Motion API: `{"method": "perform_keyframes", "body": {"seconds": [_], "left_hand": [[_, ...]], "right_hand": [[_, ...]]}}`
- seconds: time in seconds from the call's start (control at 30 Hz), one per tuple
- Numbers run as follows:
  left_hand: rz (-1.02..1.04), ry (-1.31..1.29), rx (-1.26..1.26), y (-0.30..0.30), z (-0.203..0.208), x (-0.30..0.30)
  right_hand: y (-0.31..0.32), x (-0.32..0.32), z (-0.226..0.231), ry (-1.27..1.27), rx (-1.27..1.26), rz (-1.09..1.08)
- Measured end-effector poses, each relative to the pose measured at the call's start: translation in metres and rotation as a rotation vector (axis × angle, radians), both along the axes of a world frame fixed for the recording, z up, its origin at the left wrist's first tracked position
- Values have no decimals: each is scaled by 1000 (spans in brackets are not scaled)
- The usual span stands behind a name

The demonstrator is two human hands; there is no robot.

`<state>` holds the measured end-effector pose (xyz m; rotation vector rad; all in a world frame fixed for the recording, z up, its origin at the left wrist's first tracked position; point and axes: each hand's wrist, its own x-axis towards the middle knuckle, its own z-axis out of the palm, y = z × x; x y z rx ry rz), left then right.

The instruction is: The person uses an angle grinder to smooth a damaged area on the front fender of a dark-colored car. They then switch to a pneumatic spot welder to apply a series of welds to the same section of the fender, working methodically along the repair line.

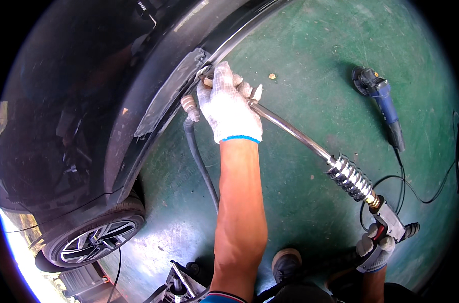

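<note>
Our white-gloved left hand point(232, 108) clasps a long silver metal rod point(296, 130), which slants rightward from it toward our gloved right hand point(382, 256), wrapped round a grey pistol-grip handle point(389, 219).

The left hand point(231, 110) wears a white knitted glove point(237, 123) with a blue cuff edge point(241, 137). The right hand point(378, 248) wears a pale glove, apparently similar. The left sleeve point(222, 297) is blue with striped trim. The shoe point(286, 266) is dark, light-edged.
</note>
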<state>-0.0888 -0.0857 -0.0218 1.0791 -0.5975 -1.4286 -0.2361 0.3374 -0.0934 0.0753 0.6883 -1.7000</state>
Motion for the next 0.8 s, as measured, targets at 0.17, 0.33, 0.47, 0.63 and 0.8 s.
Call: {"method": "perform_keyframes", "body": {"seconds": [0.17,0.33,0.47,0.63,0.8], "left_hand": [[-10,-7,18,2,4,1],[6,-18,21,2,3,0],[4,-34,38,3,5,1],[-25,64,-66,42,-9,-2],[-473,436,216,166,-30,-49]], "right_hand": [[-3,-1,3,1,-1,19],[-6,3,6,47,32,-7],[3,8,0,-7,22,-19],[0,12,10,-65,147,-34],[-4,13,9,-88,66,-103]]}}
